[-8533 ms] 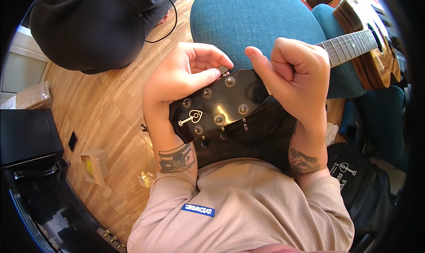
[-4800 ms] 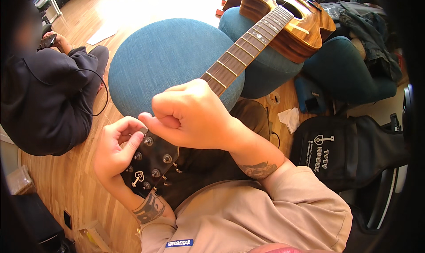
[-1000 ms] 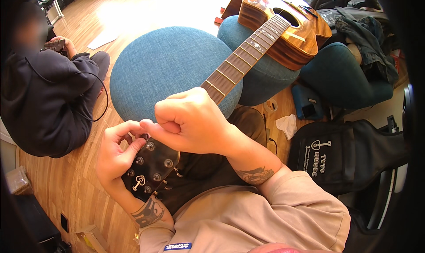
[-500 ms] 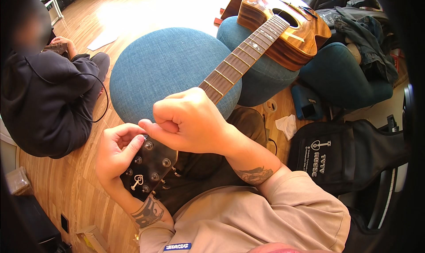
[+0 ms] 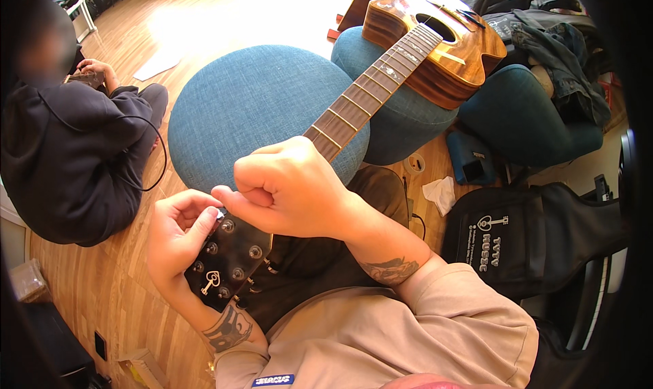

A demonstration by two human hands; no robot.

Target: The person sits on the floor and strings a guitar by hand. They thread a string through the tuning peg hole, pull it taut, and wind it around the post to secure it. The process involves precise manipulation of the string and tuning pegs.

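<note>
The left hand (image 5: 177, 234) pinches a half-hidden tuning peg (image 5: 221, 214); the right hand (image 5: 292, 185), whose hold I cannot tell, covers part of the guitar (image 5: 459, 66); this rests on the farther stool (image 5: 408, 137), neck (image 5: 374, 90) crossing the round stool (image 5: 252, 103)'s right edge; floor (image 5: 119, 294) extends leftward.

Acoustic guitar (image 5: 452, 59), one: glossy brown wooden body (image 5: 477, 49), cutaway, soundhole (image 5: 435, 27) facing up, resting on a blue stool (image 5: 391, 134). Dark fretted neck (image 5: 359, 102), pale inlays (image 5: 390, 73), slanting down-left. Black headstock (image 5: 232, 251), partly hidden: pale key-shaped emblem (image 5: 211, 281), six metal tuning posts (image 5: 255, 251).
</note>
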